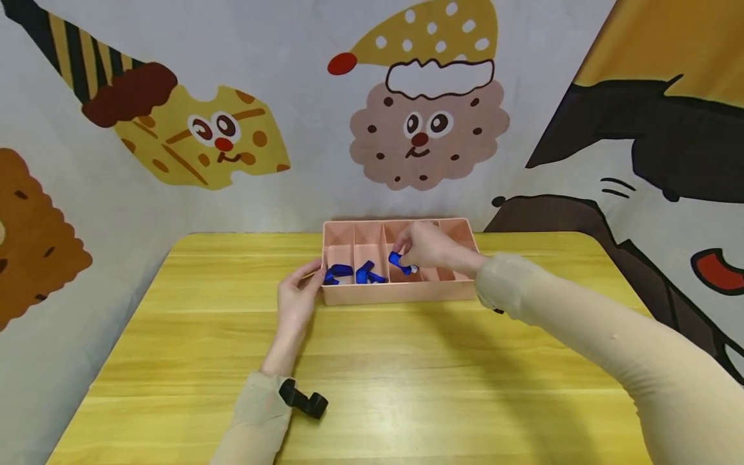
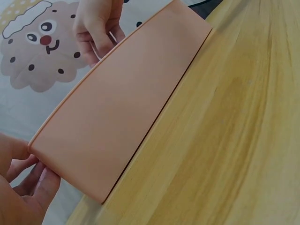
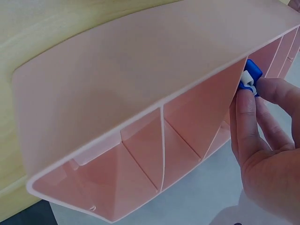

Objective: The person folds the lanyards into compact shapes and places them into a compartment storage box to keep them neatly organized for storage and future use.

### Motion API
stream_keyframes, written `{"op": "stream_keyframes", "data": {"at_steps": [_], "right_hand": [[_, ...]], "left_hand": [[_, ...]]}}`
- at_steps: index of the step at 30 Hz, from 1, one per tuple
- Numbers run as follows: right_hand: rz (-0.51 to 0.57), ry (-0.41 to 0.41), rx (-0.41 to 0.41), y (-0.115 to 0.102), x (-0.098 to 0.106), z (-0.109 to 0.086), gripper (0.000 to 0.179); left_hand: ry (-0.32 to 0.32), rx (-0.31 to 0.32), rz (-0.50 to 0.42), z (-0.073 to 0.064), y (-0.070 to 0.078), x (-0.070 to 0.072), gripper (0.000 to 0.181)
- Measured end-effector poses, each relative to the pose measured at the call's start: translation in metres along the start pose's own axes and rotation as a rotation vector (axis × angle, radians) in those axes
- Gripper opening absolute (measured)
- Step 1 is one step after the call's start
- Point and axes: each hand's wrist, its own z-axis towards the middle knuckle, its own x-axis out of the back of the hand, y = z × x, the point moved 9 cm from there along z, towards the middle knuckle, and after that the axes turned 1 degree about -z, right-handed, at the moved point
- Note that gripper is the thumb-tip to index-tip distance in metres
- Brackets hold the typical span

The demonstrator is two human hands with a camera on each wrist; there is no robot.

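Note:
A pink divided box (image 1: pixel 401 294) stands at the back of the table. My right hand (image 1: pixel 430 245) pinches a small blue piece with a white part (image 3: pixel 253 75) between thumb and fingers, over the third compartment from the left. One blue piece (image 1: pixel 338 272) lies in the leftmost compartment, another blue piece (image 1: pixel 369 274) in the one beside it. Their exact kind is too small to tell. My left hand (image 1: pixel 298 300) rests its fingertips against the box's left end, and in the left wrist view the fingers (image 2: pixel 47 185) touch the end wall near the rim.
The wooden table (image 1: pixel 372 374) reaches toward me in front of the box. Right behind it hangs a cloth backdrop (image 1: pixel 308 194) printed with cartoon biscuits and cheese. A black strapped device (image 1: pixel 303 399) sits on my left wrist.

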Motion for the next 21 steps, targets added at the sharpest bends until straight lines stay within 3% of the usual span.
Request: {"op": "stream_keyframes", "data": {"at_steps": [14,21], "right_hand": [[-0.019,-0.012,-0.09,0.0028,-0.0057,0.0075,0.019],[-0.056,-0.027,-0.053,-0.0006,-0.0089,0.0084,0.016]], "left_hand": [[0.0,-0.001,0.021,-0.0006,0.0003,-0.0004,0.032],[0.007,-0.027,0.014,-0.001,0.0027,-0.0003,0.032]]}}
